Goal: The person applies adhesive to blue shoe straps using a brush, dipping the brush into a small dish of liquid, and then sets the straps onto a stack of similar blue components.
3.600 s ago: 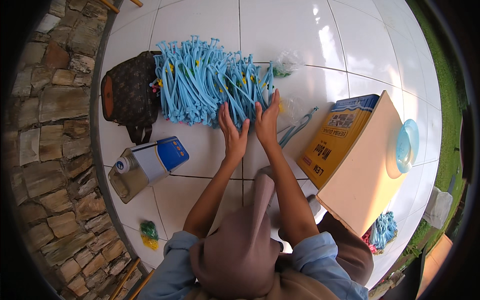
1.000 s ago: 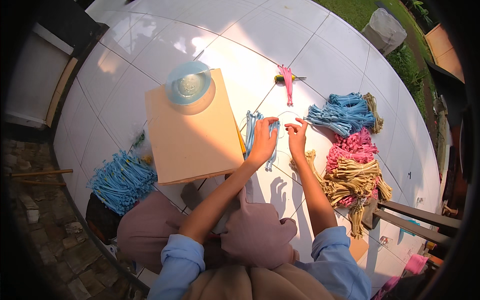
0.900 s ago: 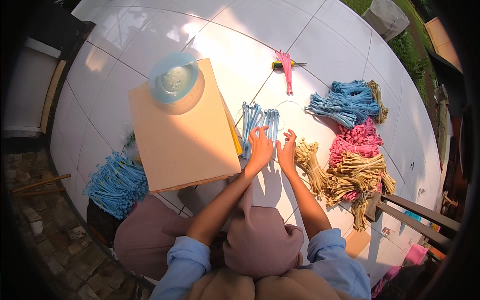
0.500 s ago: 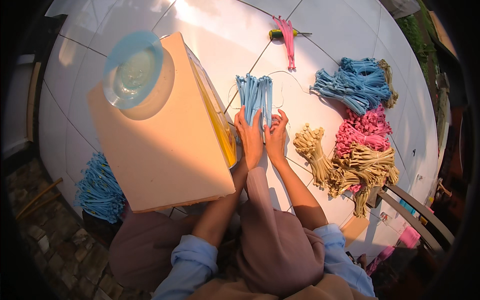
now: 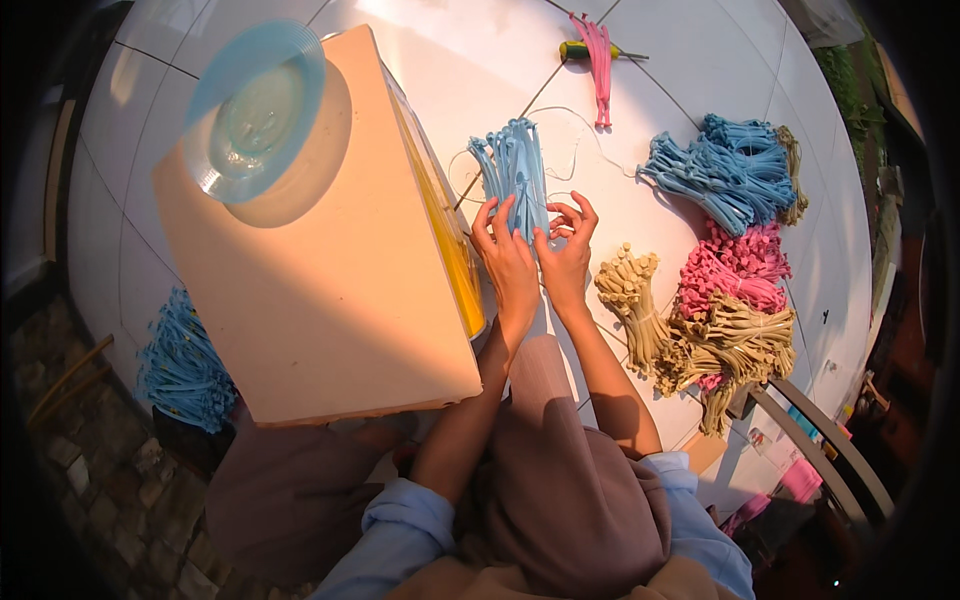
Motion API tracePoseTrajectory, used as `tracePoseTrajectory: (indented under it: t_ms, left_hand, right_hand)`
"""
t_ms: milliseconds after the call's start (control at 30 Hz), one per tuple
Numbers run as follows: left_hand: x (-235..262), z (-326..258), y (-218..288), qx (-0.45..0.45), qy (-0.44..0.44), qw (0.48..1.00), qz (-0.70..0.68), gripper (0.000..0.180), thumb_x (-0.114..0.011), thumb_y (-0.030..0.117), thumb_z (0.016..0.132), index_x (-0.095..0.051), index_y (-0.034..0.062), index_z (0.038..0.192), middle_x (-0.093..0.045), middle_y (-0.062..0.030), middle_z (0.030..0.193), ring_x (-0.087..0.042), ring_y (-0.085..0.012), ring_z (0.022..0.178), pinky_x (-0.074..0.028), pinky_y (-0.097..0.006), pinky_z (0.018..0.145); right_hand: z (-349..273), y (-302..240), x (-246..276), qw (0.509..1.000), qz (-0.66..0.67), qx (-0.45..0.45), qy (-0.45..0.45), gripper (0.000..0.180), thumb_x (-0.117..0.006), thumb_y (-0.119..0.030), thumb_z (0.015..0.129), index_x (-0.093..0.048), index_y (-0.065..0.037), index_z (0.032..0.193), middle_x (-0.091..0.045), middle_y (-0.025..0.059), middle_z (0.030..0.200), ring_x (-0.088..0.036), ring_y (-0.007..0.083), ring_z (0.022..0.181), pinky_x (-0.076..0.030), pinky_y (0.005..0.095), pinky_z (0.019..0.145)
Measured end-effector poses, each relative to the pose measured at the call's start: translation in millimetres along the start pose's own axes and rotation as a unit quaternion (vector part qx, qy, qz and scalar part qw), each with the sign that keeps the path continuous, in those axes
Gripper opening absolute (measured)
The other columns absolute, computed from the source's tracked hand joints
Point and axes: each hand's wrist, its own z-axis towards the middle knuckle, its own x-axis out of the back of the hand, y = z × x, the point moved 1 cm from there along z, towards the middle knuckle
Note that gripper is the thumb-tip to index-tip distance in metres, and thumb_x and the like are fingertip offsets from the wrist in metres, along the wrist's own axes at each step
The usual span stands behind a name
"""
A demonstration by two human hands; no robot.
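A small batch of light-blue strips with knobbed ends (image 5: 513, 165) lies on the white tiles straight ahead. At its near end, my left hand (image 5: 510, 268) rests with fingers spread along the left side and thumb against the strips. My right hand (image 5: 566, 262) is on the other side, its fingers apart and curved, with the thumb close to the near ends. Neither hand is closed round the strips. A thin pale thread (image 5: 575, 150) curls on the floor around the batch. My fingers partly cover the near ends.
Left stands a peach board-topped box (image 5: 330, 310) bearing a clear blue plate (image 5: 205, 150). Right lie blue bundles (image 5: 715, 175), pink bundles (image 5: 735, 265) and tan bundles (image 5: 640, 305). Pink strips (image 5: 600, 75) cross a screwdriver (image 5: 575, 50) ahead. More blue strips (image 5: 185, 365) sit far left.
The blue strips have gone from a flat, even row to a more bunched, overlapping batch. Both hands have loosened, their fingers more spread. The whole view has shifted slightly.
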Motion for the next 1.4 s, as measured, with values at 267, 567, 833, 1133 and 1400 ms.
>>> tracePoseTrajectory:
  t_ms: [267,567,833,1133,1400]
  left_hand:
    - [-3.9,-9.3,-6.7,0.036,-0.07,0.996,0.047,0.051,-0.04,-0.005,0.08,-0.037,0.0037,0.13,-0.029,-0.0198,0.134,-0.033,-0.0361,0.121,-0.028,-0.042,0.098]
    - [-23.5,27.7,21.5,-0.025,-0.046,0.995,-0.085,0.05,-0.038,-0.007,0.077,-0.044,0.0048,0.124,-0.034,-0.0159,0.135,-0.033,-0.032,0.124,-0.032,-0.037,0.097]
    - [-18.0,30.0,31.6,0.06,-0.09,0.991,-0.072,0.031,-0.049,0.007,0.084,-0.054,0.0073,0.115,-0.047,-0.0127,0.116,-0.045,-0.0263,0.106,-0.039,-0.036,0.087]
    - [-5.7,49.2,78.7,0.106,-0.036,0.986,-0.124,0.018,-0.061,0.019,0.082,-0.058,0.0034,0.091,-0.059,-0.0062,0.09,-0.052,-0.0156,0.075,-0.044,-0.03,0.069]
    - [28.6,53.2,159.2,-0.003,-0.028,0.984,-0.177,0.014,-0.059,0.015,0.083,-0.057,0.0034,0.09,-0.054,-0.006,0.084,-0.051,-0.0128,0.071,-0.043,-0.026,0.065]
  right_hand:
    - [-4.7,14.5,1.5,0.997,0.006,-0.073,-0.04,0.065,-0.056,0.005,0.076,-0.026,-0.008,0.132,-0.05,0.0176,0.114,-0.054,0.0252,0.093,-0.045,0.0316,0.079]
    - [38.2,0.7,7.5,0.996,0.082,-0.015,0.023,0.063,-0.056,0.006,0.076,-0.028,-0.009,0.131,-0.052,0.0181,0.111,-0.057,0.0238,0.092,-0.05,0.0308,0.077]
    - [41.3,-1.7,22.2,0.965,0.203,-0.163,0.021,0.062,-0.065,0.003,0.074,-0.032,-0.004,0.126,-0.059,0.0125,0.087,-0.059,0.0139,0.082,-0.048,0.0241,0.075]
    - [67.8,-66.3,58.6,0.982,0.181,-0.049,0.001,0.041,-0.058,0.001,0.081,-0.039,0.0,0.118,-0.065,0.0175,0.087,-0.065,0.0181,0.08,-0.05,0.0244,0.073]
    - [126.0,-73.4,132.8,0.97,0.174,0.05,0.16,0.042,-0.06,-0.002,0.08,-0.039,0.003,0.116,-0.064,0.0205,0.094,-0.065,0.0272,0.081,-0.05,0.0285,0.076]
